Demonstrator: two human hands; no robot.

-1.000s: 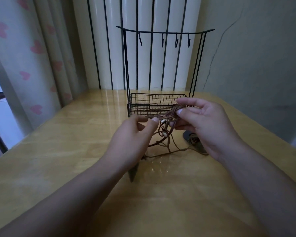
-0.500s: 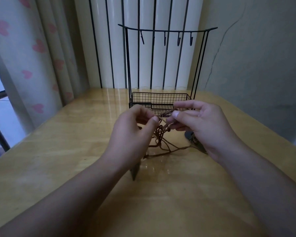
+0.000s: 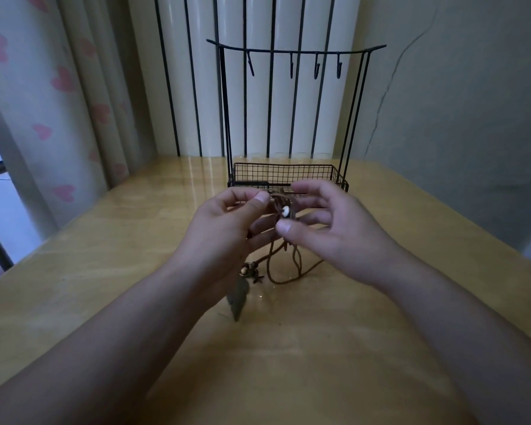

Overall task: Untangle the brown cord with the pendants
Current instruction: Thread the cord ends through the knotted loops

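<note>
The brown cord [image 3: 288, 271] is bunched in a tangle between my two hands, above the wooden table [image 3: 105, 271]. A small white bead [image 3: 286, 211] shows in the knot. My left hand [image 3: 227, 237] pinches the tangle from the left with thumb and fingers. My right hand [image 3: 328, 231] holds it from the right, thumb low, fingers spread above. Loose loops of cord hang down to the table. A dark leaf-shaped pendant [image 3: 237, 300] with small beads [image 3: 246, 269] dangles below my left hand.
A black wire stand [image 3: 288, 176] with a mesh basket and a top bar with several hooks stands just behind my hands. A white radiator and a curtain with pink hearts [image 3: 59, 102] are at the back and left. A grey wall is on the right.
My hands rose slightly and turned the tangle, so the white bead now faces me. My right fingers spread. The dark pendant beside my right hand is no longer seen.
</note>
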